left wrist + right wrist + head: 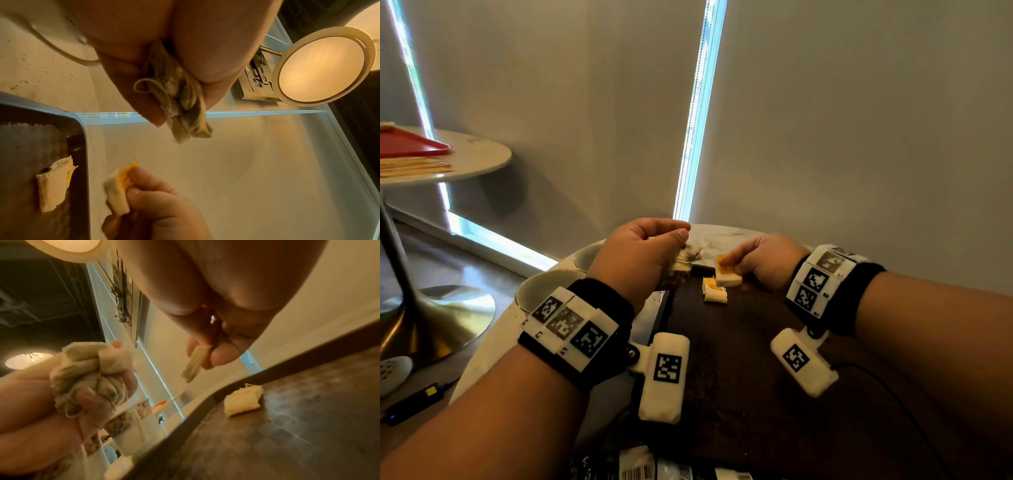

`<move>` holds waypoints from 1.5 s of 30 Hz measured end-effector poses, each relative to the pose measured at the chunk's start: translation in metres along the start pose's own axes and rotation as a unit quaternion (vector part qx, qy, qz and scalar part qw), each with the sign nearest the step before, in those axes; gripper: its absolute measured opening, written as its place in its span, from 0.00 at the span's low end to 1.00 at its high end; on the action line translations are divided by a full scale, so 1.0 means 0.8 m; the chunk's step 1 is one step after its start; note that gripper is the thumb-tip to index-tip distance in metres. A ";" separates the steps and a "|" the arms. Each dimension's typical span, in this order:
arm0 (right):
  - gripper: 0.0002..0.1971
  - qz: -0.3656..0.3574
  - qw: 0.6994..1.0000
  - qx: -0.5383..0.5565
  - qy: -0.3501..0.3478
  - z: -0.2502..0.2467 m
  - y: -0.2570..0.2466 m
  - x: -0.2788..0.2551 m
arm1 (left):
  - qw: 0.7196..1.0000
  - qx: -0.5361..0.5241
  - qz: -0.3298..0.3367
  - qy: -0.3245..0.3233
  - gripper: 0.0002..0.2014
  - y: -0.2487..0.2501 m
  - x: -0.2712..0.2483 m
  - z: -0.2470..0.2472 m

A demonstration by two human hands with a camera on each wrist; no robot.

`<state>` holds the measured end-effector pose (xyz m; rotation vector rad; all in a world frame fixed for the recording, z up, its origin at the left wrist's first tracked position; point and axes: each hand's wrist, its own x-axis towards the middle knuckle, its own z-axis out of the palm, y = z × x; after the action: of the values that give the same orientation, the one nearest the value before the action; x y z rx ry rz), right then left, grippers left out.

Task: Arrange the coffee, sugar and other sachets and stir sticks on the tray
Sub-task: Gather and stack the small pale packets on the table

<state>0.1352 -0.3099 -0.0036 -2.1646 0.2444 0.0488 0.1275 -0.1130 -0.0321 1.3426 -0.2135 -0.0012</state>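
My left hand (671, 245) grips a crumpled bunch of pale tea-bag sachets (688, 257) with strings, just above the far left corner of the dark wooden tray (756, 370). The bunch (183, 104) fills the fist in the left wrist view. My right hand (736, 263) pinches one white-and-yellow sachet (727, 275) between thumb and forefinger, low over the tray's far end. The right wrist view shows that sachet (195, 365) edge-on. Another white-and-yellow sachet (714, 294) lies flat on the tray, just in front of the held one, also seen as a lying sachet (242, 399).
Two white cups (544, 286) (589, 255) stand on the round marble table left of the tray. Barcoded packets (640, 466) lie at the near edge. A second round table at far left carries a red tray (410, 144) and wooden stir sticks (414, 167). A black cable (887, 387) crosses the tray's right side.
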 end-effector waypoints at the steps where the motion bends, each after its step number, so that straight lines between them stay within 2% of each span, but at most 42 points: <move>1: 0.17 0.007 1.000 -0.016 -0.004 0.003 0.004 0.001 | 1.000 -0.004 -0.001 -0.001 0.05 0.000 0.000 0.000; 7: 0.16 0.045 0.998 -0.022 -0.026 0.012 0.011 0.004 | 1.000 -0.008 0.002 0.002 0.05 -0.004 0.002 -0.002; 12: 0.15 0.045 0.998 -0.040 -0.023 0.017 0.017 0.015 | 1.000 -0.014 -0.001 -0.003 0.05 -0.003 0.002 -0.002; 17: 0.10 0.065 0.996 0.012 -0.057 0.017 0.015 0.008 | 1.000 -0.001 0.004 0.000 0.04 -0.004 0.001 -0.001; 20: 0.11 0.073 0.995 0.015 -0.067 0.017 0.017 0.011 | 1.000 0.004 0.007 0.001 0.04 -0.004 0.001 -0.001; 29: 0.08 0.079 0.992 -0.090 -0.049 0.023 0.024 0.023 | 1.000 0.002 0.004 -0.004 0.04 -0.005 0.000 -0.002; 32: 0.09 0.077 0.994 -0.061 -0.042 0.018 0.025 0.022 | 1.000 0.005 0.006 -0.001 0.04 -0.006 0.001 -0.002; 38: 0.10 0.096 0.991 0.030 -0.083 0.021 0.024 0.016 | 1.000 0.001 0.006 -0.001 0.04 -0.006 0.001 -0.001; 45: 0.10 0.086 0.994 -0.012 -0.062 0.021 0.023 0.018 | 1.000 -0.003 0.004 -0.005 0.03 -0.007 0.002 -0.002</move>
<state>0.1470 -0.3082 -0.0301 -2.1511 0.3587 0.2840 0.1297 -0.1127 -0.0374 1.3360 -0.2281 -0.0022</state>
